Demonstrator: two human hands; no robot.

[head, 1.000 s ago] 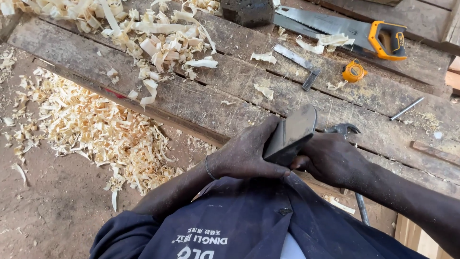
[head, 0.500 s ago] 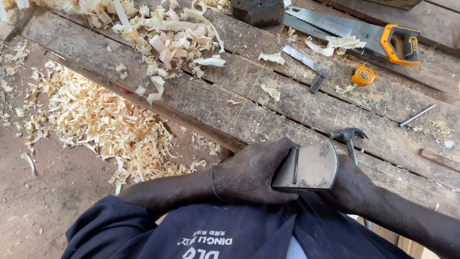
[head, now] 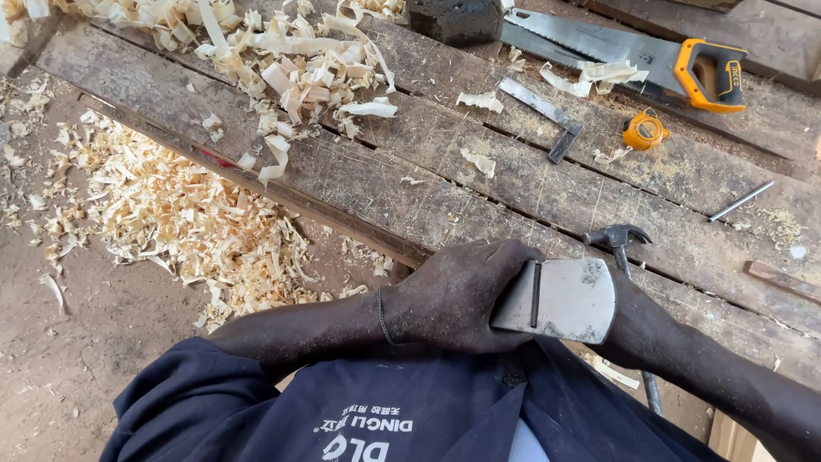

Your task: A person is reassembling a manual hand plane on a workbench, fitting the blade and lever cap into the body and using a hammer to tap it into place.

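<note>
Gripping a flat grey plane blade [head: 560,299] close to the body, just over the near edge of the workbench [head: 479,188], with its broad slotted face turned up toward the head camera. Held by the left hand [head: 453,295], curled tight around the left end. Met at the right end by the right hand [head: 631,308], touching the blade but mostly hidden behind it; cannot tell how far those fingers close. Looks like a pause to inspect the blade rather than to cut. Any further handling calls for a firm two-handed hold and fingers kept off the sharp edge.

Beyond the hands: a claw hammer [head: 617,235] just past the blade, an orange tape measure [head: 643,130], a small metal square [head: 543,107], a thin metal rod [head: 741,201], and a handsaw [head: 599,43] with an orange and black handle bearing a small label, too small to make out. Pale wood shavings [head: 282,60] heaped on the planks and on the dirt floor [head: 111,325].

Lowest in view, white print across a dark blue garment [head: 342,411], upside down to the camera.
</note>
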